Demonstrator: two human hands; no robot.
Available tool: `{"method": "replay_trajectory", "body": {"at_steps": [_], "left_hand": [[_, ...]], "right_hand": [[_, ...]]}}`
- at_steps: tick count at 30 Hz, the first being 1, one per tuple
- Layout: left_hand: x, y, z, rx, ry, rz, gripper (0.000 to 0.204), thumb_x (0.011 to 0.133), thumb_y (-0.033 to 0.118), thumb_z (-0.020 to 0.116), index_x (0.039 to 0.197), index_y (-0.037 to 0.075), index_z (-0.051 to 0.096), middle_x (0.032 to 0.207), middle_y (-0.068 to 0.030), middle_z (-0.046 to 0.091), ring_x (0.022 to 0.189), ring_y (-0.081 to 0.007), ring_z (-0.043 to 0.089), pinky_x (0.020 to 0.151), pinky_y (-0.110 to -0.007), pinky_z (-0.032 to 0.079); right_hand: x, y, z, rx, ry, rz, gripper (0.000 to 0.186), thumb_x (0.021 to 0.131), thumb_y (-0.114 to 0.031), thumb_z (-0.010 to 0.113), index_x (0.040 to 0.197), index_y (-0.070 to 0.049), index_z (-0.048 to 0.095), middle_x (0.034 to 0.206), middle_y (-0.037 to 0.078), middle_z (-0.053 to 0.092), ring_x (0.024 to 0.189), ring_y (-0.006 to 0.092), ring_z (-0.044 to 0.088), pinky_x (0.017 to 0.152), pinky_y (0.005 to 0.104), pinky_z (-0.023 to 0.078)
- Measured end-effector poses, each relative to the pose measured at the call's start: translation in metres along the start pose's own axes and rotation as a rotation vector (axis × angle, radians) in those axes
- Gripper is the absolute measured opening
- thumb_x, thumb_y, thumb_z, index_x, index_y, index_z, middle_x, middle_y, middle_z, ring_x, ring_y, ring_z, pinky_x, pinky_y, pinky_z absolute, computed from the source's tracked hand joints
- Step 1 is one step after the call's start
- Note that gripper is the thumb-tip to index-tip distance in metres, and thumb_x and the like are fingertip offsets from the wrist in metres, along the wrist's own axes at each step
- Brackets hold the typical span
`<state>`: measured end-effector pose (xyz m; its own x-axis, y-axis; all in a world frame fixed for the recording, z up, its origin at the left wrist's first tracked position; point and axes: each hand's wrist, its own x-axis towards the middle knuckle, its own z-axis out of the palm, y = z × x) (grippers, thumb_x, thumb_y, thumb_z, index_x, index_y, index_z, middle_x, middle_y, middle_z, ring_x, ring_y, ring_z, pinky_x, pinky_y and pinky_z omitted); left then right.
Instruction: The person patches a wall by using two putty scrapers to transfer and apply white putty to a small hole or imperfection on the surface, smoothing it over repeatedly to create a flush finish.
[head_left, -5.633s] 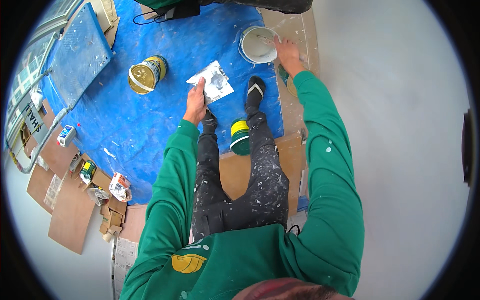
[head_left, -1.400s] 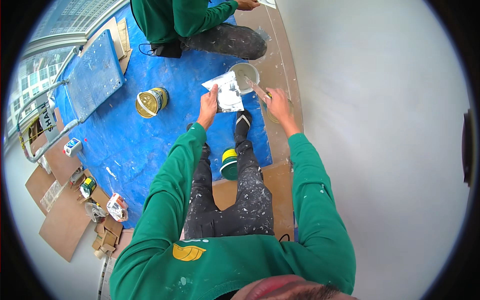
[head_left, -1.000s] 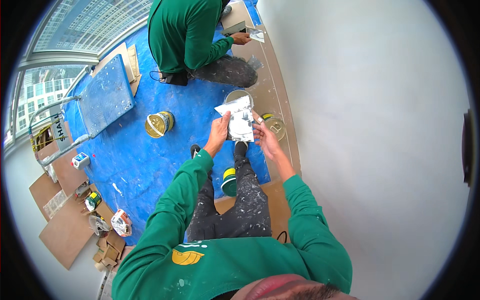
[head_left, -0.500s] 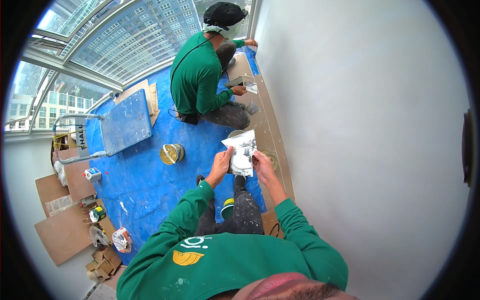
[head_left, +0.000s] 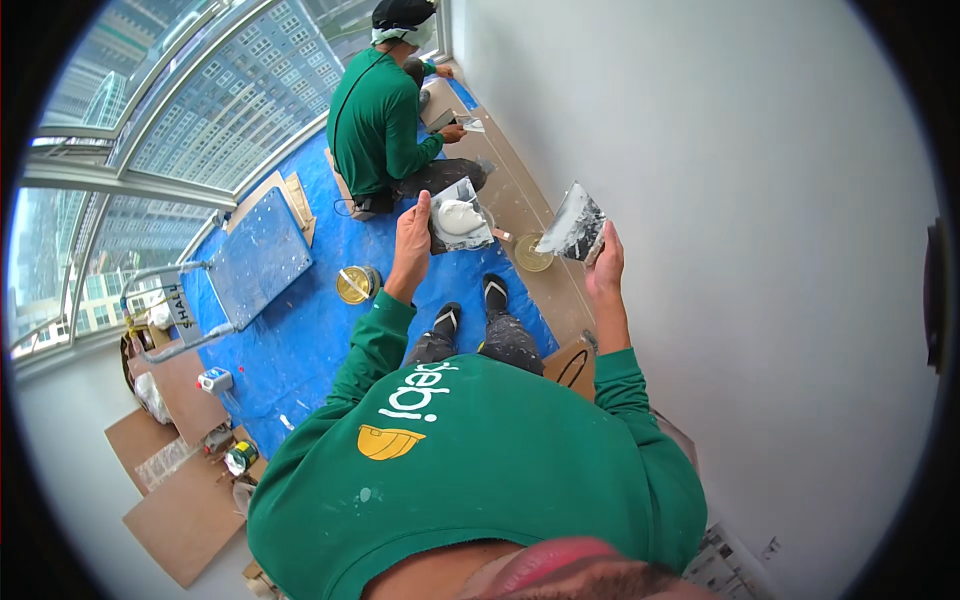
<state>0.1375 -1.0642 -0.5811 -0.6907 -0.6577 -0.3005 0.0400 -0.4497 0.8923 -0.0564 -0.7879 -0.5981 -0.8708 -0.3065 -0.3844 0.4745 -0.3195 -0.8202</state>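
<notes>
My left hand (head_left: 408, 250) is closed on the edge of a dark square putty plate (head_left: 448, 243), held level in front of me. A thick mound of white putty (head_left: 460, 217) lies on the plate. To its right, apart from it, a wide flat putty knife (head_left: 578, 228) is gripped in my right hand (head_left: 606, 268). White putty smears its blade, which tilts toward the left, close to the pale wall (head_left: 740, 280).
A co-worker in green (head_left: 375, 120) sits ahead by the wall's base. Blue sheeting (head_left: 425, 285) and cardboard (head_left: 520, 190) cover the floor. Left are a bucket (head_left: 356, 285), a blue platform trolley (head_left: 262, 250), a white bottle (head_left: 214, 380) and a green can (head_left: 241, 457). A round lid (head_left: 533, 253) lies near the wall.
My hands, close together before, are now apart. The putty knife has come away from the plate to the right, and the putty mound shows fully. My view has shifted, and both sandalled feet now show.
</notes>
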Motion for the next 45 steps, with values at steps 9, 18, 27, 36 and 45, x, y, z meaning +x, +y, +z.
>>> {"method": "replay_trajectory", "body": {"at_steps": [9, 18, 27, 36, 45], "left_hand": [[-0.041, 0.079, 0.029, -0.164, -0.348, -0.127, 0.043, 0.106, 0.043, 0.051, 0.104, 0.002, 0.065, 0.099, -0.0038, 0.069, 0.084, -0.0111, 0.067, 0.079, -0.027, 0.055], [-0.117, 0.093, 0.097, -0.186, -0.673, -0.222, 0.054, 0.106, 0.045, 0.047, 0.121, -0.004, 0.06, 0.113, -0.011, 0.068, 0.099, -0.0205, 0.07, 0.086, -0.033, 0.058], [-0.226, 0.052, 0.189, -0.242, -0.956, -0.502, 0.055, 0.107, 0.045, 0.045, 0.13, -0.004, 0.055, 0.127, -0.0122, 0.063, 0.115, -0.022, 0.063, 0.101, -0.036, 0.05], [-0.357, -0.003, 0.317, -0.085, -1.247, -0.476, 0.052, 0.108, 0.042, 0.044, 0.128, -0.005, 0.057, 0.121, -0.0127, 0.066, 0.109, -0.0214, 0.067, 0.095, -0.035, 0.055], [-0.574, -0.072, 0.424, 0.096, -1.465, -0.661, 0.051, 0.108, 0.041, 0.043, 0.126, -0.005, 0.057, 0.118, -0.013, 0.067, 0.107, -0.0216, 0.067, 0.093, -0.033, 0.053]], "right_hand": [[-0.204, -0.032, 0.063, 0.326, 0.167, 0.045, 0.037, 0.1, -0.035, 0.058, 0.127, -0.009, 0.06, 0.123, 0.002, 0.067, 0.115, 0.017, 0.064, 0.099, 0.036, 0.05], [-0.307, -0.046, 0.042, 0.133, 0.482, -0.497, 0.025, 0.103, -0.024, 0.058, 0.117, -0.004, 0.064, 0.107, -0.001, 0.066, 0.096, 0.0065, 0.059, 0.085, 0.0266, 0.048], [-0.369, -0.077, 0.017, -0.308, 0.892, -1.16, 0.017, 0.107, -0.014, 0.05, 0.099, -0.002, 0.058, 0.077, -0.008, 0.04, 0.07, 0.0019, 0.033, 0.058, 0.0223, 0.029], [-0.465, -0.116, -0.125, -0.08, 1.091, -1.139, 0.02, 0.108, -0.019, 0.047, 0.101, -0.003, 0.058, 0.076, -0.008, 0.041, 0.069, 0.0023, 0.032, 0.058, 0.0233, 0.029], [-0.589, -0.164, -0.275, -0.536, 0.963, -1.191, 0.038, 0.101, -0.005, 0.039, 0.135, 0.009, 0.044, 0.124, 0.022, 0.05, 0.108, 0.0301, 0.055, 0.094, 0.0363, 0.044]]}}
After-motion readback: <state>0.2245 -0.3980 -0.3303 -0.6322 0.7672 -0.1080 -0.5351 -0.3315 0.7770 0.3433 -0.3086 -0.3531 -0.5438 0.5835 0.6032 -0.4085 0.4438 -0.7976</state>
